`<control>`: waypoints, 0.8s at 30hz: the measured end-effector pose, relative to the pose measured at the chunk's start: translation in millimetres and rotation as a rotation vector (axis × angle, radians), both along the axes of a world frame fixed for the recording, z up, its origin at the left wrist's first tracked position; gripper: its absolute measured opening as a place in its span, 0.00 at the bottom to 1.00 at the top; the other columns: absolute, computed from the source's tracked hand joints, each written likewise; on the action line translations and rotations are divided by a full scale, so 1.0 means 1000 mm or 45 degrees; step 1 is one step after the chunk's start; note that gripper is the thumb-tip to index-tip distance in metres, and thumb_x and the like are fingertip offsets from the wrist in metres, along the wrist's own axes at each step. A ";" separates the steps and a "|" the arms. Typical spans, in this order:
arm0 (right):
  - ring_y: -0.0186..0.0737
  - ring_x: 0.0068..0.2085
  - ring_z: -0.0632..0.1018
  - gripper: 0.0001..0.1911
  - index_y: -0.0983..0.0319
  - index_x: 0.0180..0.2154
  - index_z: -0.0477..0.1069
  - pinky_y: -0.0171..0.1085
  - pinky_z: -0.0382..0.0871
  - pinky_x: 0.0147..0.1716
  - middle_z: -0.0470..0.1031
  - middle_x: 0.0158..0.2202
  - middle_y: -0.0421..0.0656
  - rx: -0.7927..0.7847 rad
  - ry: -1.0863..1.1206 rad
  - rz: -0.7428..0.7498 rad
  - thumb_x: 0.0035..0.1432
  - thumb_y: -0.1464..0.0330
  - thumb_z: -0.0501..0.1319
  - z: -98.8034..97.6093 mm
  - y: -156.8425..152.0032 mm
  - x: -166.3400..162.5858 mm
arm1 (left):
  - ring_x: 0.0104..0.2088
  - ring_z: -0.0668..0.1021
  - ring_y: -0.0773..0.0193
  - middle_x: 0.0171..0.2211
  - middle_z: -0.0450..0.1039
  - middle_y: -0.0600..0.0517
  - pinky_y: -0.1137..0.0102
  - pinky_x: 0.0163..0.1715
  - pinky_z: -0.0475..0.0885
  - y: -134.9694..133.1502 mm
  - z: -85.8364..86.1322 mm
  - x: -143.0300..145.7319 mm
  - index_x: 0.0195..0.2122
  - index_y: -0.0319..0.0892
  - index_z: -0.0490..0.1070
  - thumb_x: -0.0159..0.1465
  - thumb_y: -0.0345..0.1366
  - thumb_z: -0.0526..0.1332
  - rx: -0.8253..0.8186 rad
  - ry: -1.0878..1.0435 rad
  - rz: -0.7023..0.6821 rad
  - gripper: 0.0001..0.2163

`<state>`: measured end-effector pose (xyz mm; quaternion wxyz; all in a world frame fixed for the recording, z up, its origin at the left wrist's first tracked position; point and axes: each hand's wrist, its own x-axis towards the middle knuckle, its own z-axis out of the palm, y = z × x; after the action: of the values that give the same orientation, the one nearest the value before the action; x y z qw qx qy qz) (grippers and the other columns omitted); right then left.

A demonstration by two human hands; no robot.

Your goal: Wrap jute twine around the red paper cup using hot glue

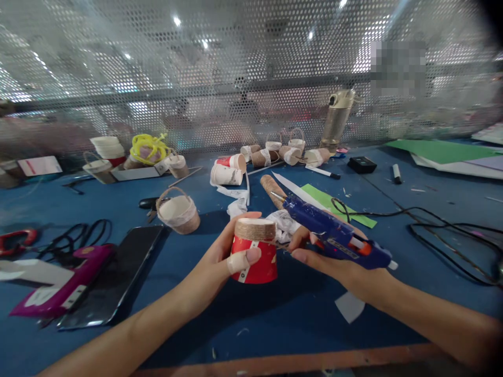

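My left hand (220, 256), with a bandage around the thumb, grips a red paper cup (257, 264) just above the table. The cup's narrower end faces up, and brown twine (255, 230) is wound around that end. A length of twine runs from the cup to the pinched fingertips of my right hand (334, 256). That same hand also holds a blue glue gun (322, 225), its nozzle pointing away to the upper left. Behind the gun lie crumpled white paper (283, 225) and a brown twine-like roll (271, 189).
A small twine basket (178, 213) stands left of the cup. Further left lie a phone (118, 275) and a purple glue gun-like tool (73, 283). Paper cups (228, 172), more small baskets (296, 144) and a bottle (337, 118) are at the back. A black cord (393, 212) runs right.
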<state>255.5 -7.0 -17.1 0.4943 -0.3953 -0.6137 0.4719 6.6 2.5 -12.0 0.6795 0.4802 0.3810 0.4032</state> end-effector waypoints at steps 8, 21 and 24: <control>0.40 0.39 0.78 0.10 0.55 0.33 0.76 0.41 0.76 0.46 0.78 0.35 0.38 -0.010 -0.096 0.040 0.62 0.59 0.72 0.008 0.005 0.005 | 0.51 0.84 0.45 0.55 0.82 0.48 0.59 0.48 0.79 -0.003 0.005 0.003 0.58 0.52 0.75 0.60 0.42 0.76 -0.023 -0.002 0.008 0.25; 0.37 0.38 0.75 0.11 0.58 0.32 0.77 0.38 0.71 0.46 0.75 0.33 0.36 -0.265 0.115 0.114 0.59 0.61 0.75 -0.008 0.012 0.000 | 0.53 0.81 0.46 0.55 0.81 0.46 0.62 0.47 0.78 -0.002 -0.004 0.004 0.59 0.50 0.74 0.58 0.42 0.77 -0.015 -0.082 -0.101 0.27; 0.36 0.37 0.74 0.11 0.59 0.32 0.77 0.38 0.71 0.45 0.73 0.32 0.36 -0.282 0.106 0.124 0.60 0.62 0.74 -0.008 0.011 0.000 | 0.54 0.81 0.46 0.55 0.80 0.46 0.61 0.49 0.78 -0.002 -0.006 0.004 0.59 0.51 0.73 0.58 0.42 0.77 -0.013 -0.101 -0.140 0.28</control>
<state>255.4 4.2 -25.4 0.4492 -0.3975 -0.5553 0.5761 10.3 0.6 -18.5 0.7175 0.4808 0.3288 0.3820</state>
